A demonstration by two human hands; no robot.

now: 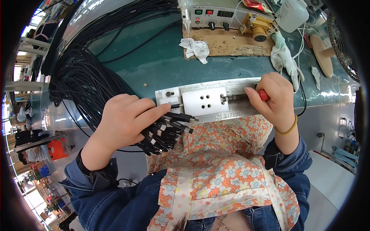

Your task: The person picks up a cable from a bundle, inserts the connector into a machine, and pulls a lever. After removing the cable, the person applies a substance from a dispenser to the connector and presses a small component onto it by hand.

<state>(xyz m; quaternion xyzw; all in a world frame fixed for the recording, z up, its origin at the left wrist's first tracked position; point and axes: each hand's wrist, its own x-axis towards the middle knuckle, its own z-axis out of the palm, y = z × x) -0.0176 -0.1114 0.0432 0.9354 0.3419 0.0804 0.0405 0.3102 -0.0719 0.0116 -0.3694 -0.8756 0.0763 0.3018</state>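
My left hand (127, 121) is closed, with thumb and index finger pinching a black cable plug (175, 105) against the left side of a white block (194, 106). Below those fingers hangs a bunch of black cables with metal-tipped plugs (163, 134); how the hand holds the bunch is partly hidden. The block sits on a long metal base plate (212, 84) near the table's front edge. A rod joins its right side to a lever with a red handle (263, 95). My right hand (273, 100) is wrapped round that handle.
A large heap of black cables (83, 73) covers the table's left. Behind the fixture stand a control box (219, 17) on cardboard and a crumpled white cloth (195, 50). At the right lie a white glove (283, 57), a bottle (292, 15) and a fan (342, 46).
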